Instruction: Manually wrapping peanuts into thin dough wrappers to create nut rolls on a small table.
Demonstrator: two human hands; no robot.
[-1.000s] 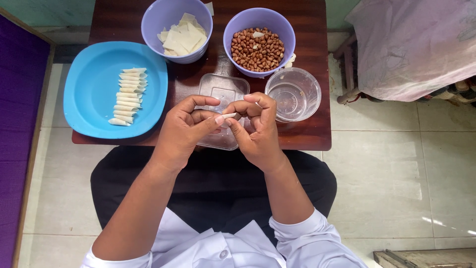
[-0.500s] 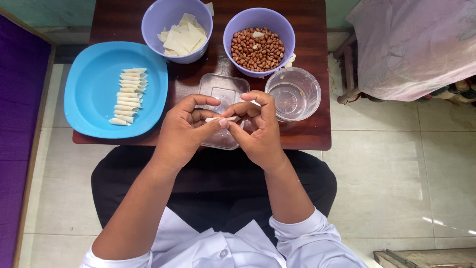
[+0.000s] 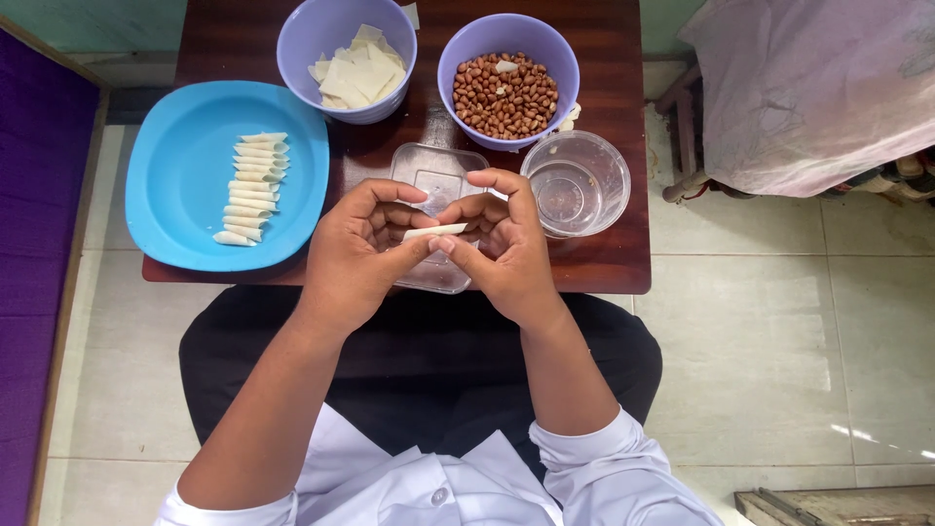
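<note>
Thin white wrapper roll (image 3: 435,231) lies crosswise between both hands, long axis left-right, over clear lid (image 3: 435,175) on table (image 3: 604,263). Left hand (image 3: 358,255) and right hand (image 3: 502,244) each pinch an end with fingertips. Finished rolls on blue plate (image 3: 175,185) left of left hand.

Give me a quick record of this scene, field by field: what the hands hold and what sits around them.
left hand: pinches one end of a small rolled pastry wrapper
right hand: pinches the other end of the same roll
under the hands: clear plastic lid
blue plate: a row of finished rolls
left purple bowl: flat wrapper squares
right purple bowl: peanuts
clear bowl: contents cannot be told
surface: dark wooden table
</note>
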